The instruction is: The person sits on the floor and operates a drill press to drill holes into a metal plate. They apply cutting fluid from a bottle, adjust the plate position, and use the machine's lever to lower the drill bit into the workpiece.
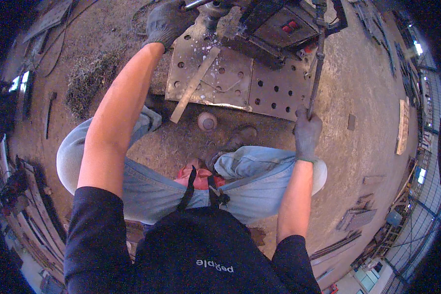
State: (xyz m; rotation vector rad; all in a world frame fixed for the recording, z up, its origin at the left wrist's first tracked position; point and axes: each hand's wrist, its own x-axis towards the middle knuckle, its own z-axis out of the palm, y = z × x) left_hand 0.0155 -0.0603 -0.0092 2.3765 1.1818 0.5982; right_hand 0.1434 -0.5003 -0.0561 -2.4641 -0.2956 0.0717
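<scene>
My left hand (170, 23), in a dark grey knit glove, is closed on a short shiny metal bar (197, 4) at the top edge, beside a dark machine (279, 29) with red buttons. Part of its grip is hidden. My right hand (307, 134), gloved the same way, is wrapped round the lower end of a long dark metal lever (319, 63) running up to the machine's right side. Between my arms lies a metal plate (274, 100) with round holes, and across it a flat metal strip (196, 84) whose near end overhangs the edge.
A pile of dark metal shavings (90, 81) sits on the ground to the left. A small round object (207, 121) stands before the plate, near my bent legs. Metal bars (36, 206) lie at left; scrap plates (357, 219) and a wooden board (403, 127) lie at right.
</scene>
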